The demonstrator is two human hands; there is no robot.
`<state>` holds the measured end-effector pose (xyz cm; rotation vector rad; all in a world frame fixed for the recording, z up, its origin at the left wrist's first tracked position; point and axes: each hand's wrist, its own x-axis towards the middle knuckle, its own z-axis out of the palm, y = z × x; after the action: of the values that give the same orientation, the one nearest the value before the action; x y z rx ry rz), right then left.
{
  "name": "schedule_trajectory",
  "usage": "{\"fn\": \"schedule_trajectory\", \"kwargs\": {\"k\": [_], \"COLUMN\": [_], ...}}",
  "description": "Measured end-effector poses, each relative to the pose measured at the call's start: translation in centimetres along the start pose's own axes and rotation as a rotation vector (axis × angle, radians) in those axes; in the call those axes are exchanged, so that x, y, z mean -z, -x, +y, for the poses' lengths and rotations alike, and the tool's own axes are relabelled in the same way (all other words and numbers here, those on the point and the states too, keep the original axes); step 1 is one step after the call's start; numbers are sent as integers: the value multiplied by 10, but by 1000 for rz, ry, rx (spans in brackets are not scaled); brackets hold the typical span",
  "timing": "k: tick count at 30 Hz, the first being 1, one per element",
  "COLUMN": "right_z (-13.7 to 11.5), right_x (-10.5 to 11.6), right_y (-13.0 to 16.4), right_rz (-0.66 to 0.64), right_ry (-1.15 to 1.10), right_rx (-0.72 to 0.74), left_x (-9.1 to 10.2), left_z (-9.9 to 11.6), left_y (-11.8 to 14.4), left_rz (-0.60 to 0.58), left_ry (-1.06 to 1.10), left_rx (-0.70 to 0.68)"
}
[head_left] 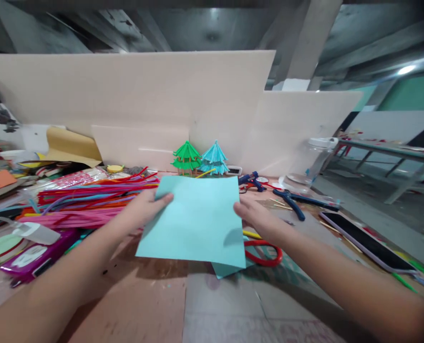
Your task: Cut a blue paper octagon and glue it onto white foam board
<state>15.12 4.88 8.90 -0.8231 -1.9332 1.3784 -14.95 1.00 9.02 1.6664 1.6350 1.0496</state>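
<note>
A light turquoise sheet of paper (197, 219) is held up over the table between both my hands. At its left edge my left hand (150, 206) grips it, thumb on the front face and fingers hidden behind. My right hand (254, 213) is closed on the right edge in the same way. Beneath the sheet, the corner of another turquoise piece (228, 269) shows on the table. Close to my right hand, red scissor handles (263, 252) stick out from under the paper. Small green (186, 156) and blue (214, 157) tiered-roof models stand behind the sheet.
Bundles of coloured pipe cleaners (79, 200) and a purple device (38, 257) lie at left. To the right are pliers (292, 202), a glue gun (251, 180), a clear jar (308, 164) and a phone (367, 240). A pale board (143, 90) rises behind.
</note>
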Motion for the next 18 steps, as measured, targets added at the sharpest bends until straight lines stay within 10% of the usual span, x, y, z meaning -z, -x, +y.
{"fn": "schedule_trajectory", "kwargs": {"k": [12, 18], "right_z": [39, 63], "right_x": [61, 69], "right_y": [44, 37], "right_rz": [609, 696], "right_ry": [-361, -379], "right_rx": [-277, -330], "left_x": [-17, -38], "left_z": [-8, -15], "left_y": [-8, -11], "left_rz": [-71, -90], "left_ry": [-725, -942], "left_rx": [-273, -386]}}
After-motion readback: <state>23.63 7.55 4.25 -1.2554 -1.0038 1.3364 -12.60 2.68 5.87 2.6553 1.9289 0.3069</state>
